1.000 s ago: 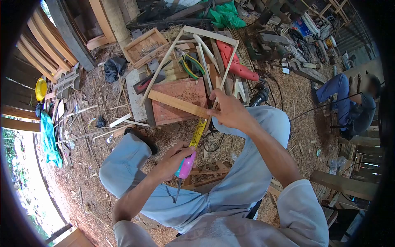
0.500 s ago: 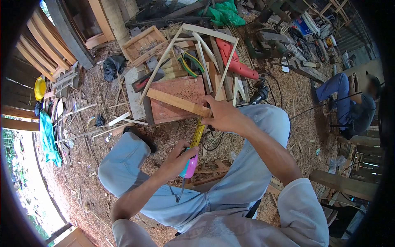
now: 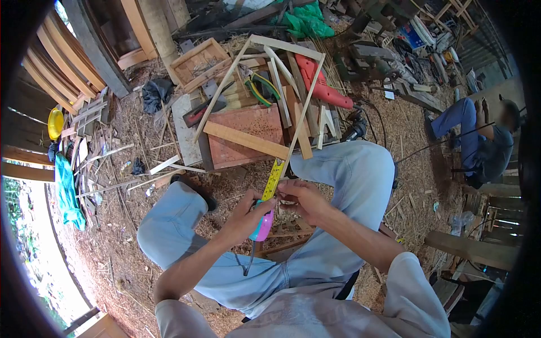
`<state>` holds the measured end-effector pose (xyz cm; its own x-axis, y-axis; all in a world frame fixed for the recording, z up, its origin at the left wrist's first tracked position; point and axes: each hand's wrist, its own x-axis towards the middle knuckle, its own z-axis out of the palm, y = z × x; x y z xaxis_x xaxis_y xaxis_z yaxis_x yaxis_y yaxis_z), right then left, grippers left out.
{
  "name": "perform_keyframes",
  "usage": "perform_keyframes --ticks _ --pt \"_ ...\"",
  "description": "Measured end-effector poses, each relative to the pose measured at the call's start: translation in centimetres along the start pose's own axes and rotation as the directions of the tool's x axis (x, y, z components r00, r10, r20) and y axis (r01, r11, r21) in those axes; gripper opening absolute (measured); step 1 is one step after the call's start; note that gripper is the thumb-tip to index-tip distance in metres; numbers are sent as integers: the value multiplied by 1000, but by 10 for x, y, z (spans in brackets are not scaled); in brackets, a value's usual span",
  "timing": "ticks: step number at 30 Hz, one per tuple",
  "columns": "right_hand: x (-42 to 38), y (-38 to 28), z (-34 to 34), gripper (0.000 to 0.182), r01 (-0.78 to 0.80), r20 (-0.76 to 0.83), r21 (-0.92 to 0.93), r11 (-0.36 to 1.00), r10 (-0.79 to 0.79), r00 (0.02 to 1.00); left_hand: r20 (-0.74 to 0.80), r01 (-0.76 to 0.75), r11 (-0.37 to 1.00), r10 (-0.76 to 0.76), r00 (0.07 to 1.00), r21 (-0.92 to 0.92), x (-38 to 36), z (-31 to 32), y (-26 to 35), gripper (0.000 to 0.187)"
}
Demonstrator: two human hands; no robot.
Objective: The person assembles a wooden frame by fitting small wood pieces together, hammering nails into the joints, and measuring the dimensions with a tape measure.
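My left hand point(image 3: 242, 218) is wrapped around a pink and turquoise tape measure point(image 3: 262, 227). Its yellow blade point(image 3: 272, 179) runs out upward, the far end close to a flat wooden strip point(image 3: 245, 139) that lies slanted over a reddish board point(image 3: 242, 121). Just right of the blade is my right hand point(image 3: 307, 201), thumb and fingers drawn together near the lower end of a thin wooden stick point(image 3: 307, 104). Whether those fingers pinch anything is too small to make out. A dark cord point(image 3: 246, 265) hangs below the tape case.
Green-handled pliers point(image 3: 262, 89), a red power tool point(image 3: 327, 84) and a wooden tray point(image 3: 198, 62) lie beyond the board. Wood shavings and offcuts cover the ground point(image 3: 124, 191). A seated person point(image 3: 479, 135) is at the right. Black cables run across the right side.
My right hand has let go of the flat strip's end and come down beside the tape blade. The strip stays on the board; my left hand with the tape measure has barely moved.
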<state>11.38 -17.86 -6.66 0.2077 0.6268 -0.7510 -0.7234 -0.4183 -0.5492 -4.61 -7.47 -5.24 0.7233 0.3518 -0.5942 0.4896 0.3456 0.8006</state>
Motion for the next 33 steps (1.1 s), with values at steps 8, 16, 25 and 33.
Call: perform_keyframes --ticks 8,16,25,33 --pt "1 1 9 13 -50 17 120 992 48 999 -9 -7 998 8 1000 62 -5 1 10 35" --pt "-3 -3 12 18 -74 52 172 982 66 996 -13 -29 999 30 999 32 -3 1 4 29" --pt "1 -2 13 18 -156 42 265 952 150 988 -1 -53 996 53 999 65 -2 -2 0 28" --pt "-8 -4 26 19 -220 72 343 913 208 975 56 -18 997 23 998 -79 -11 -14 -2 34"
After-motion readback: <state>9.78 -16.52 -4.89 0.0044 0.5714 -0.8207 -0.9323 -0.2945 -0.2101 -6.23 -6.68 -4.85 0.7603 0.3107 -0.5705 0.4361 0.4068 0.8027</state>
